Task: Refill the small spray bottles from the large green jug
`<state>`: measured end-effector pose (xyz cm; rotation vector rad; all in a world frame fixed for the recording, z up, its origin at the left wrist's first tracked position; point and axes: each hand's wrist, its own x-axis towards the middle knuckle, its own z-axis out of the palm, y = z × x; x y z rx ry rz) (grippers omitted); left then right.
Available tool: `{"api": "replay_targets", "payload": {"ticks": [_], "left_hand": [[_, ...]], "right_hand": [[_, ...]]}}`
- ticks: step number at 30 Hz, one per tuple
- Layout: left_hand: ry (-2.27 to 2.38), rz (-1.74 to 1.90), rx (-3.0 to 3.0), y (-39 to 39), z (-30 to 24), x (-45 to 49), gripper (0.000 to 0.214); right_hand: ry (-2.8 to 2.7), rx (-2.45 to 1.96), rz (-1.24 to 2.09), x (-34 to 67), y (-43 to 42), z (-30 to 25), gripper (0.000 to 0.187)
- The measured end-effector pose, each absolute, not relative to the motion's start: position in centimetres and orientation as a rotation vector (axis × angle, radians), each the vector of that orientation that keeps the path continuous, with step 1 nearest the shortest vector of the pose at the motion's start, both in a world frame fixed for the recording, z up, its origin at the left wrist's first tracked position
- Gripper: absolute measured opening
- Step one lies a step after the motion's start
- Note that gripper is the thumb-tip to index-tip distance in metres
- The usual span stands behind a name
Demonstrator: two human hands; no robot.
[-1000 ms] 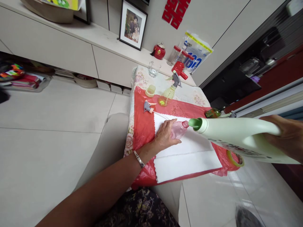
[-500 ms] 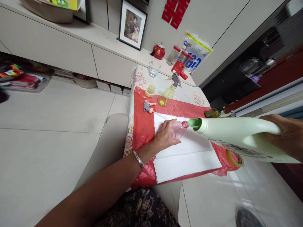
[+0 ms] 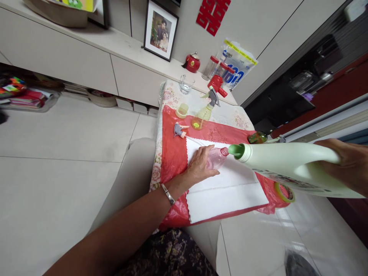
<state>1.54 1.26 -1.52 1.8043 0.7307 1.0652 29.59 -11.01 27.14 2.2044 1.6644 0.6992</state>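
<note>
My left hand (image 3: 200, 164) is curled around a pink see-through bottle (image 3: 215, 159), which stands without its sprayer on a white cloth (image 3: 230, 191). On the right, my right hand (image 3: 350, 163) grips the handle of a large pale green jug (image 3: 290, 163) tipped nearly level. The jug's green spout (image 3: 235, 150) meets the mouth of the pink bottle; whether liquid runs through cannot be made out. A grey and pink spray head (image 3: 179, 131) lies beyond my left hand. Behind it are a yellowish cap (image 3: 182, 110) and a yellow spray bottle (image 3: 202, 115).
Red plastic sheeting (image 3: 175, 161) covers part of the small table. A glass mug (image 3: 186, 83) stands at its far edge, a dark green bottle (image 3: 258, 137) lies at the right, and a tape roll (image 3: 284, 192) rests near the right corner. A cabinet ledge (image 3: 123, 46) runs behind.
Almost nothing differs. Both hands, the pink bottle and the tilted jug keep their places; the view has shifted very slightly.
</note>
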Motion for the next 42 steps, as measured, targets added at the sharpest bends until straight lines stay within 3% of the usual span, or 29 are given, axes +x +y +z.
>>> {"api": "replay_targets", "payload": {"ticks": [42], "left_hand": [[0.728,1.070,1.820,1.3,-1.6,1.6,0.103]], "right_hand": [[1.562,2.128,0.719,30.9,-11.0,27.5,0.051]]}}
